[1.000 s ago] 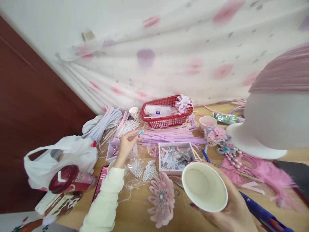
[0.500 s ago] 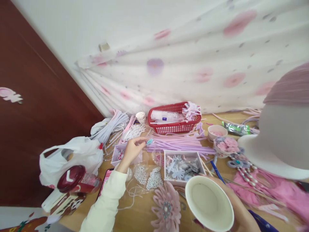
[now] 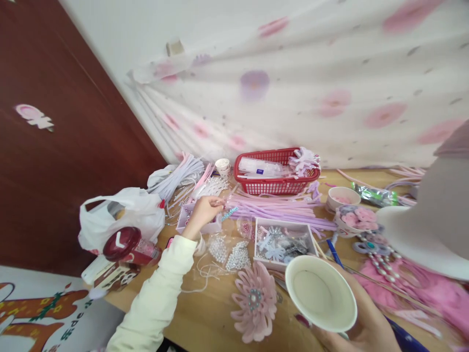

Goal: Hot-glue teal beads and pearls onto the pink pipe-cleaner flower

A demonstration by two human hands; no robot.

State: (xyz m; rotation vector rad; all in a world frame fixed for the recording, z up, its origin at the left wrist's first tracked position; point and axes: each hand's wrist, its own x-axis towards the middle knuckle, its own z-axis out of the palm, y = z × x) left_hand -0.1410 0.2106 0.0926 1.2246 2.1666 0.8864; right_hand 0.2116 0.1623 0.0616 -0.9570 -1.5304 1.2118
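Left fingers (image 3: 216,202) pinched on beads (image 3: 230,213) | right fingers (image 3: 324,337) clamped round cup (image 3: 318,292) | box (image 3: 269,264) edge beyond them | gap, then flower (image 3: 254,305), leftward

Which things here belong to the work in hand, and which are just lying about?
Probably in the job:
turquoise beads in the left hand
white cup in the right hand
pink flower
pearls

Probably just lying about:
red-lidded drink
plastic bag

Illumination: bright, diffuse; source out of view. Shadows on the table (image 3: 205,313): soft. Foil packet (image 3: 373,194): small glints. Curtain (image 3: 293,112): print slightly blurred. Wide-angle distortion: mannequin head (image 3: 445,205) stretched at 1 edge, the right, detail soft.
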